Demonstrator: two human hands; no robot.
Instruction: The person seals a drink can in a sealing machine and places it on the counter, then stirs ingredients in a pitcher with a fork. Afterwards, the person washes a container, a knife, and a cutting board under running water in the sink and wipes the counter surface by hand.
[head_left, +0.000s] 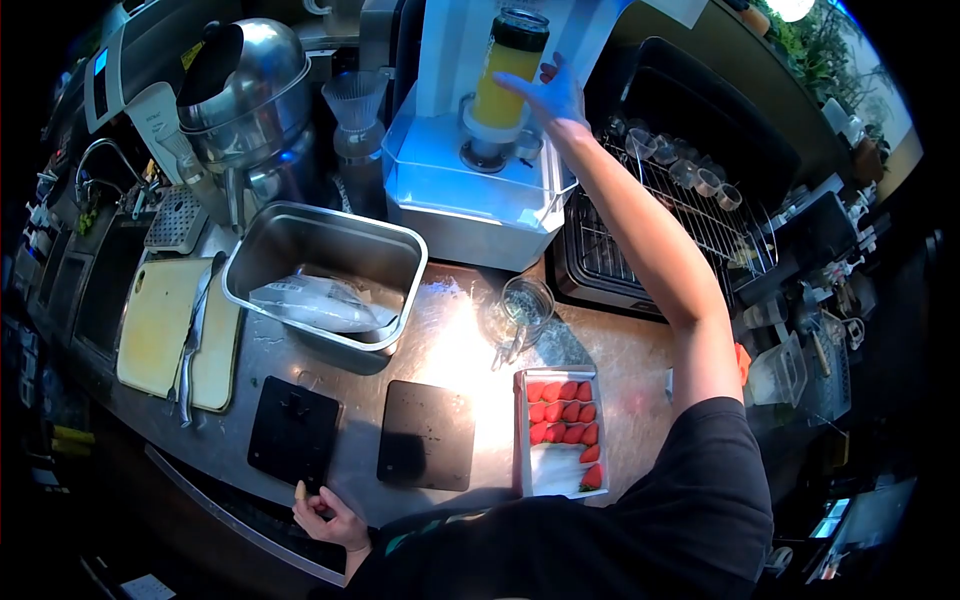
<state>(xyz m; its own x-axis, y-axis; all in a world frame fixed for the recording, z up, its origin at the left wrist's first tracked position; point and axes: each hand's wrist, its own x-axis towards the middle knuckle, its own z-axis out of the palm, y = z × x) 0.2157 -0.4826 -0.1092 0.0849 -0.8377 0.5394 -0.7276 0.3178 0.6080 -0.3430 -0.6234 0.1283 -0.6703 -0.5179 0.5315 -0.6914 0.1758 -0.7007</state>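
counter [640,375]: worn, shiny metal, its front edge curving across the lower left; a bright strip runs down its middle.
can [510,75]: smooth, clear cylinder of yellow liquid with a dark top, upright on a round seat in the machine [475,235].
machine: white, boxy, blue-lit, with a clear guard around its front.
right hand [556,100]: raised at arm's length, spread wide at the can, thumb across its side; contact cannot be told.
left hand [335,520]: low by the front edge, fingers loosely bent and parted, just beside the scale [293,430]; contact unclear.
scale: flat black square, a narrow gap from the dark plate [427,435].
tub [330,245]: deep steel, rounded corners, crumpled clear bag inside.
box [521,430]: strawberries [562,410] in rows, white lining, near the plate's right edge.
jug [527,303]: clear glass, between machine and box.
board [155,320]: cream, rounded, a long metal tool [195,345] lying along it.
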